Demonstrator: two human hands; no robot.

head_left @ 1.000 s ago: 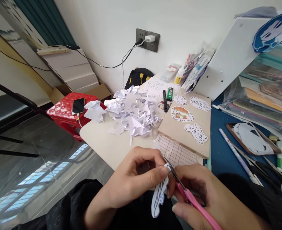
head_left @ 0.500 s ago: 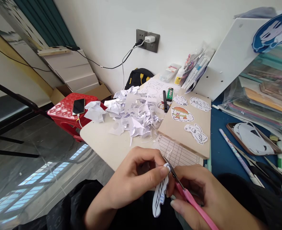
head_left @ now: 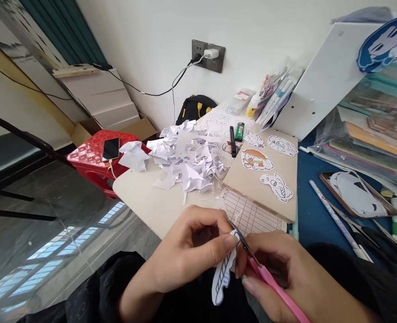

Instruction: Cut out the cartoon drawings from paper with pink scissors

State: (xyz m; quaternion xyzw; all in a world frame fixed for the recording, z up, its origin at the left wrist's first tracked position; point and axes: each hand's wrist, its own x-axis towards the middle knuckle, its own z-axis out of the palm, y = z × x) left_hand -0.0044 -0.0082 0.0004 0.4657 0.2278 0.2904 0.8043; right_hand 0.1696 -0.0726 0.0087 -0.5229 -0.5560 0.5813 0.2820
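My left hand (head_left: 188,251) pinches a small white paper cut-out (head_left: 222,276) with black line drawing, thumb and fingers closed on its top edge. My right hand (head_left: 286,278) grips pink-handled scissors (head_left: 269,280), whose dark blades meet the cut-out's upper edge right by my left thumb. Both hands hover over my lap, just in front of the desk's near edge. Finished cut-outs, one coloured (head_left: 256,159) and others in outline (head_left: 276,186), lie on a tan board (head_left: 252,188).
A heap of white paper scraps (head_left: 185,157) covers the desk's middle. A lined sheet (head_left: 252,215), black marker (head_left: 232,140) and green lighter (head_left: 240,131) lie nearby. A phone (head_left: 111,149) rests on a red stool (head_left: 90,159) at left. Pens, binders and a white panel (head_left: 323,80) crowd the right.
The cut-out has turned very slightly in my left hand's pinch while the scissors stay at its upper edge. Nothing else has visibly moved.
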